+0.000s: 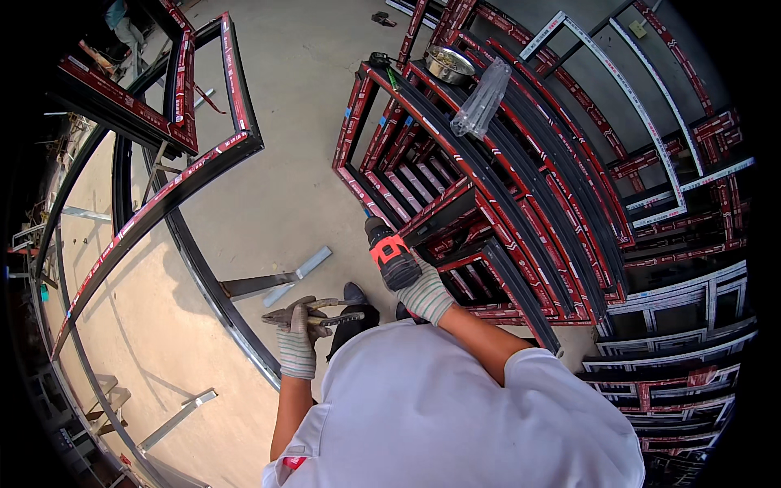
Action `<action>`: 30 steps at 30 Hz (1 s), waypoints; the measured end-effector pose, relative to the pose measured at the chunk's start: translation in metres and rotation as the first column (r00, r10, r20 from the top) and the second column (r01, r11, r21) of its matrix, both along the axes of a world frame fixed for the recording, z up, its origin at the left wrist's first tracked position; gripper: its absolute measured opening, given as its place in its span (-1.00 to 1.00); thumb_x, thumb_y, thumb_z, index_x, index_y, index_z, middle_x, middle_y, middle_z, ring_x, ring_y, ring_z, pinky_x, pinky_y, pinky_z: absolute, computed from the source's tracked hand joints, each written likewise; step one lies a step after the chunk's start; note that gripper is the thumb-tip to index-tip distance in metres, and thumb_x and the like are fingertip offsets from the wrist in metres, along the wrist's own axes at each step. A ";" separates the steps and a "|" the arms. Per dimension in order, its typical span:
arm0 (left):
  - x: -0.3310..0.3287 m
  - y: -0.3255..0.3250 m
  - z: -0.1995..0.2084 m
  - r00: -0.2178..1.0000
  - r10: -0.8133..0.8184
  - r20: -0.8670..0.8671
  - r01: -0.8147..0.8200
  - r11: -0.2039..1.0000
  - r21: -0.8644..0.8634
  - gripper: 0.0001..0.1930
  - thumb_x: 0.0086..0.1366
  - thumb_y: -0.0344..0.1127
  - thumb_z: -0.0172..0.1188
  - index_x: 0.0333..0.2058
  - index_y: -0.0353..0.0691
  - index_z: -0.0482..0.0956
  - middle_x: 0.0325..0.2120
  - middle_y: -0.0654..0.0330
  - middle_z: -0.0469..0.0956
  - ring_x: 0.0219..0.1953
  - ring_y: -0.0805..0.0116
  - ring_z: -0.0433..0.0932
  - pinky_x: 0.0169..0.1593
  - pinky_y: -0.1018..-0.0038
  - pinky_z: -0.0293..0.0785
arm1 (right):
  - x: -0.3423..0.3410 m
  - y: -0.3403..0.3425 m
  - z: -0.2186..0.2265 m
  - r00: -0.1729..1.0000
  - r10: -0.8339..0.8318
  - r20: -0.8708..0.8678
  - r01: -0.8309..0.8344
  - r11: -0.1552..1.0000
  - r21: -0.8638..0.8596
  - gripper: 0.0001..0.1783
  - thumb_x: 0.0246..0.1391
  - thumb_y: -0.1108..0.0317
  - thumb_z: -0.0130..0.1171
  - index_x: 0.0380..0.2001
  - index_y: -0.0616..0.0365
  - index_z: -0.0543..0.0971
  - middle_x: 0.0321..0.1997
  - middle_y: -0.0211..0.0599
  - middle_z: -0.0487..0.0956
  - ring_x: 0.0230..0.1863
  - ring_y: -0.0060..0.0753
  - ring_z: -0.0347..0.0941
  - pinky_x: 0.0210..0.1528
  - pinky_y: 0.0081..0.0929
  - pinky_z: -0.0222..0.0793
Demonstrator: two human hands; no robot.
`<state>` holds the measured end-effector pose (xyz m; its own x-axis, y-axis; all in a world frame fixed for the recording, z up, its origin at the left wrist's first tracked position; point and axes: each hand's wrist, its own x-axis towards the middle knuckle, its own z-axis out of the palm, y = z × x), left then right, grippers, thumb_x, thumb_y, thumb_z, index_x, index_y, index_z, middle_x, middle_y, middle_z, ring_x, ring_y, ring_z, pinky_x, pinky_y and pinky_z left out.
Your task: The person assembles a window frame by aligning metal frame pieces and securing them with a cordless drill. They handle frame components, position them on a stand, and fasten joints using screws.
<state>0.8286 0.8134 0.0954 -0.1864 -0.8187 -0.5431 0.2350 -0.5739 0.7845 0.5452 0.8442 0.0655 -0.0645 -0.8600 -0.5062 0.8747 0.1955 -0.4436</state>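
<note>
The right hand (425, 291) is wrapped tight around a red drill (389, 252), whose long axis points to 11 o'clock, toward the stacked frames (488, 187). The left hand (295, 329), at 9 o'clock from it, grips pliers (321, 313) lying crosswise.

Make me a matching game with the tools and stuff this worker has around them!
Things:
1. cordless drill
2. pliers
3. metal bowl
4. clear plastic bag

Where:
A. lying on top of the stacked frames, beside the bowl
B. in the gloved left hand
C. in the gloved right hand
D. at the far end of the stacked frames

Pairs: 1-C, 2-B, 3-D, 4-A
</note>
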 end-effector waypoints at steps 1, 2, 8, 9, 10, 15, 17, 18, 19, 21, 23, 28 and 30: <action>0.006 -0.012 -0.001 1.000 -0.008 -0.012 0.008 1.000 0.001 -0.57 0.48 -0.12 0.10 0.08 -0.41 0.50 -0.40 0.04 0.59 -0.58 0.35 0.58 -0.46 0.41 0.67 | -0.012 -0.003 -0.015 0.683 0.150 -0.715 -0.221 0.975 -0.007 -0.74 0.48 0.25 -0.09 -0.01 0.14 0.53 -0.19 -0.30 0.58 -0.18 -0.40 0.55 0.02 -0.33 0.58; 0.010 -0.024 0.000 1.000 0.005 -0.007 -0.005 1.000 0.009 -0.58 0.48 -0.12 0.11 0.07 -0.39 0.50 -0.40 0.04 0.59 -0.58 0.35 0.58 -0.46 0.42 0.67 | -0.024 -0.008 -0.033 0.241 0.080 -0.967 -0.202 0.979 0.030 -0.74 0.48 0.28 -0.11 -0.02 0.14 0.53 -0.20 -0.33 0.58 -0.19 -0.43 0.54 -0.01 -0.37 0.57; 0.021 -0.083 0.018 0.997 0.033 0.065 -0.030 0.998 -0.055 -0.61 0.48 -0.11 0.12 0.05 -0.33 0.52 -0.40 0.06 0.61 -0.58 0.36 0.58 -0.46 0.41 0.65 | -0.134 -0.028 -0.025 0.280 -0.013 -0.960 0.236 0.970 0.055 -0.73 0.48 0.27 -0.12 0.00 0.15 0.52 -0.10 -0.26 0.61 -0.09 -0.31 0.55 0.11 -0.29 0.52; 0.020 -0.091 0.017 0.997 0.035 0.068 -0.032 0.999 -0.042 -0.63 0.47 -0.11 0.13 0.02 -0.31 0.53 -0.39 0.07 0.60 -0.54 0.36 0.58 -0.47 0.41 0.63 | -0.158 -0.030 -0.028 0.313 -0.091 -0.946 0.310 0.951 0.011 -0.73 0.48 0.27 -0.11 0.00 0.15 0.51 -0.09 -0.24 0.62 -0.07 -0.29 0.56 0.13 -0.28 0.51; 0.021 -0.097 0.015 0.996 0.042 0.073 -0.040 0.999 -0.028 -0.66 0.46 -0.11 0.14 -0.02 -0.29 0.54 -0.38 0.09 0.59 -0.50 0.35 0.57 -0.48 0.41 0.61 | -0.181 -0.030 -0.030 0.328 -0.141 -0.934 0.360 0.933 -0.014 -0.73 0.48 0.27 -0.11 0.01 0.16 0.51 -0.07 -0.22 0.62 -0.05 -0.26 0.56 0.15 -0.26 0.50; 0.021 -0.117 -0.019 0.994 0.085 0.069 -0.087 0.996 0.033 -0.61 0.47 -0.07 0.12 0.02 -0.30 0.53 -0.39 0.06 0.61 -0.58 0.37 0.55 -0.49 0.42 0.61 | -0.236 -0.068 0.064 -0.146 0.684 -0.715 0.501 0.674 0.542 -0.31 0.04 0.22 0.39 0.17 0.22 0.35 0.09 0.21 0.54 0.16 0.14 0.52 0.14 -0.17 0.52; 0.001 -0.128 -0.013 0.987 0.081 0.138 -0.085 0.996 0.028 -0.60 0.44 -0.04 0.15 -0.01 -0.30 0.55 -0.44 0.10 0.59 -0.58 0.38 0.54 -0.52 0.42 0.59 | -0.266 -0.077 0.059 -0.252 0.753 -0.608 0.550 0.628 0.550 -0.31 0.04 0.25 0.38 0.19 0.20 0.33 0.14 0.20 0.53 0.16 0.20 0.51 0.14 -0.10 0.51; -0.002 -0.129 -0.022 0.984 0.097 0.148 -0.107 0.992 0.060 -0.60 0.44 -0.04 0.15 -0.01 -0.30 0.55 -0.46 0.12 0.58 -0.59 0.38 0.53 -0.52 0.42 0.58 | -0.280 -0.082 0.058 -0.273 0.778 -0.565 0.553 0.608 0.570 -0.29 0.03 0.25 0.39 0.20 0.20 0.33 0.11 0.17 0.54 0.15 0.20 0.52 0.15 -0.08 0.51; -0.006 -0.133 -0.025 0.981 0.108 0.160 -0.124 0.988 0.093 -0.59 0.44 -0.04 0.16 -0.02 -0.30 0.55 -0.47 0.13 0.57 -0.59 0.38 0.53 -0.53 0.43 0.58 | -0.295 -0.085 0.054 -0.290 0.793 -0.535 0.542 0.597 0.591 -0.30 0.04 0.26 0.39 0.20 0.20 0.33 0.10 0.17 0.54 0.14 0.19 0.52 0.15 -0.07 0.51; -0.026 -0.145 -0.018 0.978 0.098 0.186 -0.122 0.985 0.120 -0.59 0.43 -0.03 0.17 -0.03 -0.30 0.55 -0.48 0.14 0.56 -0.59 0.39 0.51 -0.53 0.42 0.57 | -0.328 -0.092 0.036 -0.330 0.815 -0.477 0.514 0.579 0.633 -0.32 0.05 0.27 0.38 0.20 0.19 0.34 0.08 0.16 0.55 0.13 0.19 0.53 0.15 -0.06 0.51; -0.043 -0.158 -0.005 0.976 0.047 0.215 -0.077 0.988 0.137 -0.59 0.43 -0.03 0.16 -0.03 -0.30 0.55 -0.46 0.14 0.57 -0.59 0.40 0.51 -0.53 0.42 0.57 | -0.349 -0.100 0.021 -0.361 0.820 -0.443 0.491 0.571 0.658 -0.35 0.07 0.30 0.37 0.19 0.19 0.35 0.07 0.20 0.54 0.12 0.19 0.54 0.14 -0.04 0.53; -0.078 -0.195 0.016 0.975 -0.017 0.222 -0.004 0.996 0.093 -0.60 0.47 -0.16 0.09 0.07 -0.39 0.51 -0.29 0.06 0.61 -0.40 0.34 0.58 -0.46 0.42 0.59 | -0.380 -0.114 -0.010 -0.385 0.821 -0.422 0.458 0.567 0.685 -0.35 0.07 0.31 0.40 0.18 0.20 0.35 0.06 0.21 0.54 0.11 0.22 0.54 0.14 -0.04 0.53; -0.085 -0.207 0.020 0.969 -0.019 0.248 -0.008 0.994 0.107 -0.61 0.47 -0.17 0.08 0.08 -0.38 0.51 -0.26 0.07 0.61 -0.38 0.34 0.58 -0.44 0.41 0.59 | -0.381 -0.123 -0.014 -0.365 0.821 -0.440 0.446 0.569 0.691 -0.35 0.06 0.31 0.40 0.17 0.20 0.36 0.07 0.20 0.54 0.13 0.21 0.53 0.14 -0.04 0.53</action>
